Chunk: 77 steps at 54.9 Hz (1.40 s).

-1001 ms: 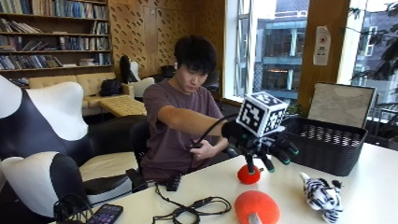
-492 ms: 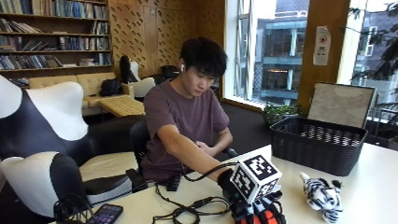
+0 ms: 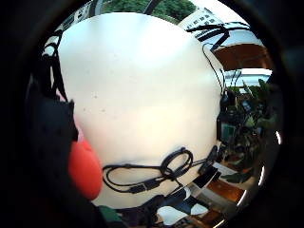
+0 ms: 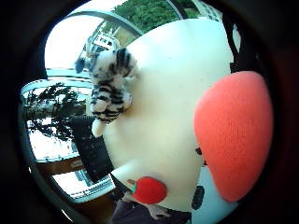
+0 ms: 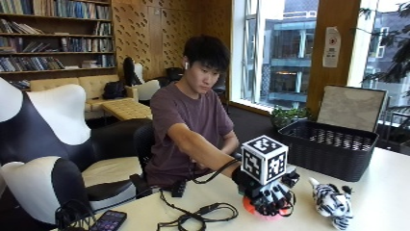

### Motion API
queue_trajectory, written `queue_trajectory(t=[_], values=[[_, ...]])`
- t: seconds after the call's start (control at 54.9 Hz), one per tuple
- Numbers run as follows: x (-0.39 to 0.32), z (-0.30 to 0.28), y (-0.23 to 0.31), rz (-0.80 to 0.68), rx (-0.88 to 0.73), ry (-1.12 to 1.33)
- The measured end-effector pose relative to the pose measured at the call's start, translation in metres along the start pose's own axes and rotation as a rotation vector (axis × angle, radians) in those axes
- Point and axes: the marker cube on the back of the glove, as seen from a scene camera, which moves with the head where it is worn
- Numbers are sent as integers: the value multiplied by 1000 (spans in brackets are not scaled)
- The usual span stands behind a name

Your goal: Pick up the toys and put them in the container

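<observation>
Since a second ago the gloved right hand (image 5: 272,198) has come down from above the small red toy to the table's near side, and it now sits on top of the orange toy (image 5: 259,210), fingers curled down around it. A phone (image 5: 108,221) lies at the near left corner of the white table (image 5: 378,192), and a coiled black cable (image 5: 195,215) lies just right of it, near the hand. The orange toy rests on the table under the hand, only its lower rim showing in the outside view. Right of the hand and close beside it lies a striped plush tiger (image 5: 332,202), apart from the hand, near the front edge. Behind the tiger, toward the far right edge, stands the black mesh container (image 5: 330,147), its lid upright at the back.

From the thumb side of the palm, the orange toy (image 4: 233,135) fills much of the view, close to the palm; the plush tiger (image 4: 110,84) lies on the table beyond it, the dark container (image 4: 91,149) stands past that, and a small red toy (image 4: 148,190) with a green top sits at the table's edge. From the little finger side, the orange toy (image 3: 84,168) shows beside the black glove, with the cable (image 3: 152,173) looped on the table (image 3: 142,85).
</observation>
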Motion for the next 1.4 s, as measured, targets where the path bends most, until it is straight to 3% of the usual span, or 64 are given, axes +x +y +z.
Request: queue_trajectory(t=[0.382,0.637,0.819,1.092,1.202,1.275,1.402], values=[[-94,-183,34,-146,156,13],[-235,-265,73,-324,233,69],[-360,-255,95,-460,202,107],[-547,-177,153,-717,88,93],[-593,-154,167,-742,66,92],[-604,-143,161,-581,82,137],[-621,-125,163,-628,69,147]])
